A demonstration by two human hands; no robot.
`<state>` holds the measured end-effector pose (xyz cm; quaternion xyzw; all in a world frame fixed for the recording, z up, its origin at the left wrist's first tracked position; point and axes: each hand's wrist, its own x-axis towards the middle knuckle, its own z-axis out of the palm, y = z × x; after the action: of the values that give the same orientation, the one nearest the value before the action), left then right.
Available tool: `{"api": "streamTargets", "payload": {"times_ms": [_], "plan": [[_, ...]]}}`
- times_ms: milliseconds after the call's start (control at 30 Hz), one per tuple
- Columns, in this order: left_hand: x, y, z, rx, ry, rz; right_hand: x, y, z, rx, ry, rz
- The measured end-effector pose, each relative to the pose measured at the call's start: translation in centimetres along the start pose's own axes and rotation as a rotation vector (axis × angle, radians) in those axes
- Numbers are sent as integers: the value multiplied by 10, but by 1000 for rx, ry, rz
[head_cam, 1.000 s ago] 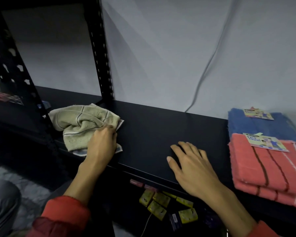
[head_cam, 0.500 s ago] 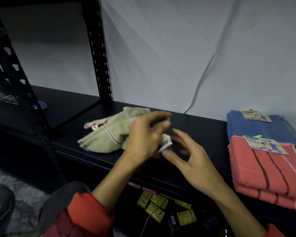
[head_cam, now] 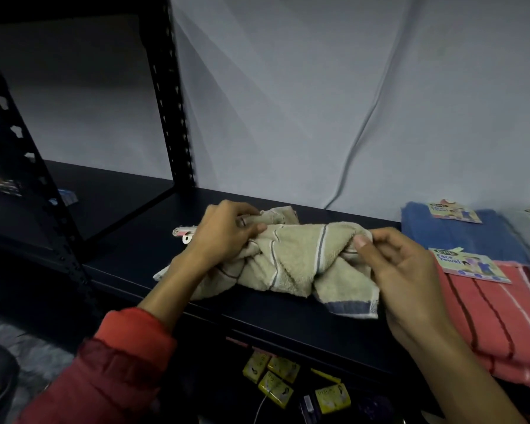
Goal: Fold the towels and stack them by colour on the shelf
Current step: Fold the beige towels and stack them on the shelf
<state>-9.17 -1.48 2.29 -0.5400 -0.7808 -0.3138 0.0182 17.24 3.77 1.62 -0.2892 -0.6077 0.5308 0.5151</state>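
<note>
**Both hands on the beige towel, mid-shelf**

Here's the beige towel (head_cam: pixel 291 258), crumpled in a loose heap on the black shelf (head_cam: pixel 288 319), near its front edge and roughly centre of the view. The left hand (head_cam: pixel 224 234) grips the towel's left end, fingers curled into the cloth with the thumb pressed on top. A small tag (head_cam: pixel 182 235) pokes out just left of that hand. Over on the other side, the right hand (head_cam: pixel 407 280) pinches the towel's upper right corner between thumb and forefinger; the other fingers sit loosely curled behind. The cloth bunches up between the two hands, and a flap with a blue-grey border hangs down towards the shelf edge under the right hand.

To the right, a folded red towel (head_cam: pixel 496 325) with dark and white stripes lies on the shelf, just beside the right wrist, with a paper label (head_cam: pixel 468 264) on top. Behind it sits a folded blue towel (head_cam: pixel 465 237), also labelled. Both lie apart from the beige one.

A black upright (head_cam: pixel 172 117) stands behind the left hand, grey wall (head_cam: pixel 318 102) beyond. Below the shelf, yellow packets (head_cam: pixel 276 384) lie in the dark. A red sleeve (head_cam: pixel 114 362) covers the left forearm.
</note>
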Motion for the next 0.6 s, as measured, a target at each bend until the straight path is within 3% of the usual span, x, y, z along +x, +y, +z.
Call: {"api": "streamTargets", "payload": {"times_ms": [200, 400, 467, 600], "plan": [[19, -6, -32, -219, 233, -90, 7, -10, -14, -79, 54, 33], [35, -44, -77, -156, 456, -193, 24, -20, -47, -323, 264, -154], [36, -55, -79, -81, 392, -188, 27, -22, -54, -430, 190, -204], [29, -62, -51, 26, 184, -97, 23, -14, -46, -689, -149, -134]]}}
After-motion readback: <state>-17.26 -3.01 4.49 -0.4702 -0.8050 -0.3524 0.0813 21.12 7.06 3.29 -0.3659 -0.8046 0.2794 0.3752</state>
